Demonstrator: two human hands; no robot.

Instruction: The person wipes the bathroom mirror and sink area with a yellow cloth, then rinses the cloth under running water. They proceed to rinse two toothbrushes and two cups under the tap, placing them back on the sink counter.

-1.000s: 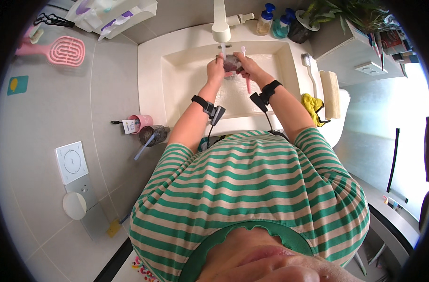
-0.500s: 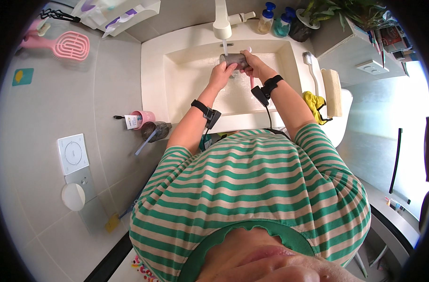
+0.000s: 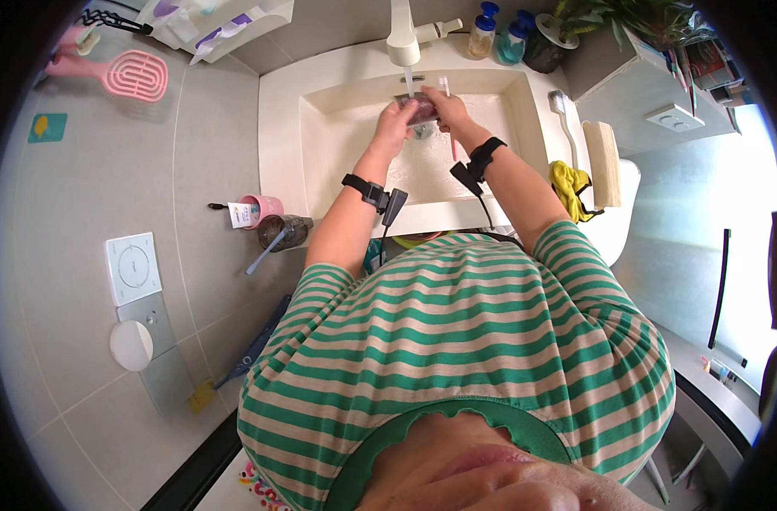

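Over the sink [image 3: 320, 170], both my hands hold a dark, see-through cup [image 3: 423, 111] under the running water of the white faucet [image 3: 403, 47]. My left hand [image 3: 393, 126] has its fingers wrapped around the cup's left side. On the other side, my right hand [image 3: 451, 112] grips the cup, and a pink toothbrush [image 3: 454, 146] is held in that same hand. The toothbrush's head sticks up beyond the fingers and its handle hangs down below. Part of the cup is covered by my fingers.
Two pump bottles [image 3: 482, 36] and a potted plant [image 3: 567, 34] stand behind the sink. A white brush [image 3: 565, 119] and yellow cloth [image 3: 569, 180] lie along its right rim. At left are a pink cup [image 3: 267, 209] and a dark cup [image 3: 278, 232] with a toothbrush.
The cup has turned in my hands, from lying sideways with its end showing at left to a position mostly behind my fingers. My left hand has shifted slightly left; the toothbrush shows more.
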